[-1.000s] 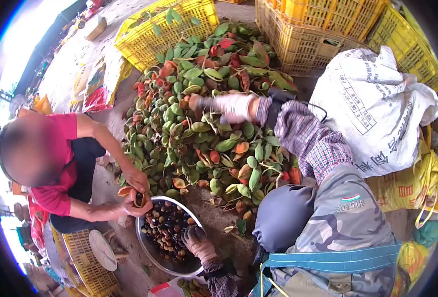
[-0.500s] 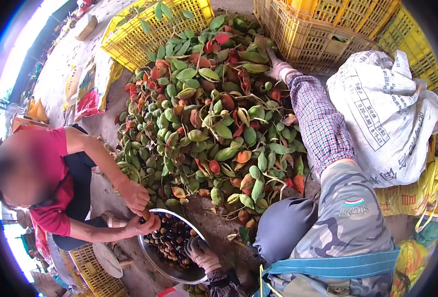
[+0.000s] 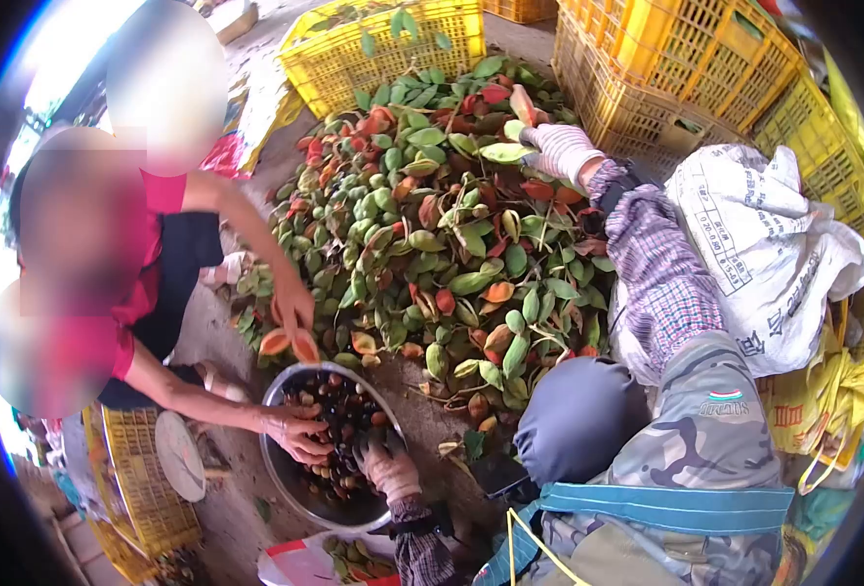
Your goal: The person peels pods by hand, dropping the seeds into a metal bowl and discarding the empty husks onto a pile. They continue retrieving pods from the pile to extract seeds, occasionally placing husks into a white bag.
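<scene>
My left hand [image 3: 393, 471], in a pale glove with dark fingertips, reaches over the rim of a metal bowl [image 3: 278, 474]. Its fingers are apart among dark, shiny seeds [image 3: 329, 479], partly lost against them. My right hand [image 3: 564, 153], in a striped pale glove, is at the far right of a big pile of green and red seed pods [image 3: 432, 239]. Its fingers close on a pale green pod [image 3: 506, 152], and a pinkish pod [image 3: 523, 104] stands up just beyond them.
A co-worker's hand [image 3: 300, 433] is in the bowl; their other hand holds a split orange pod [image 3: 290, 344] above the rim. Yellow crates [image 3: 383, 59] stand behind the pile, more crates [image 3: 681, 59] at the back right. A white sack [image 3: 759, 254] lies beside my right arm.
My right hand has lifted slightly from the pile with a pod at its fingers. My left hand has shifted among the seeds. The co-worker leans closer, hands now apart. The view has shifted.
</scene>
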Available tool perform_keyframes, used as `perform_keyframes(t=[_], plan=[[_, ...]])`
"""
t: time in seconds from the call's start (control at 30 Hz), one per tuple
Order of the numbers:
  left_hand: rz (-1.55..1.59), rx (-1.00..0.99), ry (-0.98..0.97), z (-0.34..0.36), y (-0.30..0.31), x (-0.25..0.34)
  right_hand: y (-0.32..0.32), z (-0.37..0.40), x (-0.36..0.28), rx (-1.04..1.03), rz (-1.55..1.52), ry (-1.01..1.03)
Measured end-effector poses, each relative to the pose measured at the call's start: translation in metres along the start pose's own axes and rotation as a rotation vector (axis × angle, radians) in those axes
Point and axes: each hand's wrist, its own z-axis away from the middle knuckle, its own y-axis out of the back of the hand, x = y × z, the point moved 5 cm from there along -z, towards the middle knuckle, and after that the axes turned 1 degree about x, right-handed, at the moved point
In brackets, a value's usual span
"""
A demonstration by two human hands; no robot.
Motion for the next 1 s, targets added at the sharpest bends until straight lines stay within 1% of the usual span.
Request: perform_keyframes(t=[0.03, 0.1, 0.13, 0.17, 0.2, 0.27, 0.3, 0.33, 0.37, 0.4, 0.43, 0.47, 0.5, 0.53, 0.57, 0.6, 0.63, 0.67, 0.7, 0.73, 0.77, 0.8, 0.83, 0.87, 0.9, 0.93, 0.97, 1.0], plan=[[0.01, 0.004, 0.018, -0.001, -0.001, -0.003, 0.018, 0.009, -0.018, 0.053, -0.04, 0.065], [0.025, 0.015, 0.064, 0.0, -0.006, -0.015, 0.055, 0.028, -0.059, 0.025, -0.108, 0.189], [0.111, 0.092, 0.132, 0.0, -0.009, -0.024, 0.069, 0.037, -0.077, 0.062, -0.195, 0.287], [0.193, 0.174, 0.198, -0.001, -0.009, -0.029, 0.082, 0.047, -0.097, 0.037, -0.329, 0.385], [0.197, 0.252, 0.136, -0.004, -0.003, -0.028, 0.095, 0.058, -0.122, -0.007, -0.415, 0.477], [0.691, 0.203, 0.236, -0.012, 0.0, -0.018, 0.116, 0.083, -0.18, -0.104, -0.538, 0.639], [1.015, 0.061, 0.336, -0.016, -0.004, -0.015, 0.124, 0.096, -0.211, -0.16, -0.568, 0.712], [1.281, -0.092, 0.367, -0.023, 0.012, 0.003, 0.131, 0.11, -0.241, -0.182, -0.584, 0.861], [1.347, -0.195, 0.253, -0.027, 0.023, 0.008, 0.137, 0.126, -0.272, -0.251, -0.56, 0.889], [1.479, -0.303, 0.235, -0.027, 0.052, 0.022, 0.138, 0.137, -0.301, -0.27, -0.55, 0.96], [1.546, -0.267, 0.106, -0.028, 0.067, 0.019, 0.137, 0.147, -0.328, -0.29, -0.541, 1.03], [1.509, -0.198, 0.019, -0.03, 0.085, 0.009, 0.131, 0.158, -0.356, -0.278, -0.546, 1.084], [1.465, -0.136, -0.068, -0.031, 0.102, -0.002, 0.12, 0.17, -0.378, -0.442, -0.573, 0.995], [1.469, -0.062, 0.04, -0.029, 0.114, -0.016, 0.101, 0.177, -0.401, -0.452, -0.6, 1.136], [1.475, 0.01, 0.148, -0.027, 0.125, -0.027, 0.075, 0.186, -0.419, -0.504, -0.586, 1.151], [1.437, 0.114, 0.211, -0.023, 0.124, -0.038, 0.049, 0.194, -0.436, -0.557, -0.572, 1.164], [1.307, 0.125, 0.288, -0.016, 0.133, -0.048, 0.036, 0.208, -0.45, -0.657, -0.515, 1.044], [1.207, 0.128, 0.323, -0.012, 0.129, -0.064, 0.025, 0.219, -0.458, -0.673, -0.435, 1.045], [1.108, 0.126, 0.358, -0.009, 0.114, -0.081, 0.002, 0.218, -0.469, -0.588, -0.32, 1.121], [1.206, 0.154, 0.48, -0.003, 0.09, -0.098, -0.016, 0.218, -0.48, -0.528, -0.146, 1.176], [0.96, 0.063, 0.591, 0.003, 0.065, -0.119, -0.028, 0.221, -0.491, -0.466, 0.022, 1.224], [0.571, -0.026, 0.354, 0.005, 0.058, -0.118, -0.016, 0.233, -0.497, -0.336, 0.017, 1.161], [0.18, -0.114, 0.11, 0.011, 0.039, -0.114, -0.034, 0.23, -0.503, -0.369, -0.188, 1.16], [0.286, -0.068, 0.187, 0.015, 0.03, -0.114, -0.044, 0.228, -0.509, -0.396, -0.395, 1.133], [0.384, -0.052, 0.35, 0.019, 0.019, -0.12, -0.055, 0.224, -0.514, -0.418, -0.602, 1.093], [0.273, -0.074, 0.234, 0.018, 0.016, -0.122, -0.083, 0.213, -0.526, -0.476, -0.613, 1.15], [0.161, -0.097, 0.113, 0.017, 0.017, -0.119, -0.085, 0.213, -0.526, -0.509, -0.489, 1.122], [0.275, -0.084, 0.185, 0.018, 0.015, -0.121, -0.088, 0.211, -0.528, -0.604, -0.439, 1.058]])
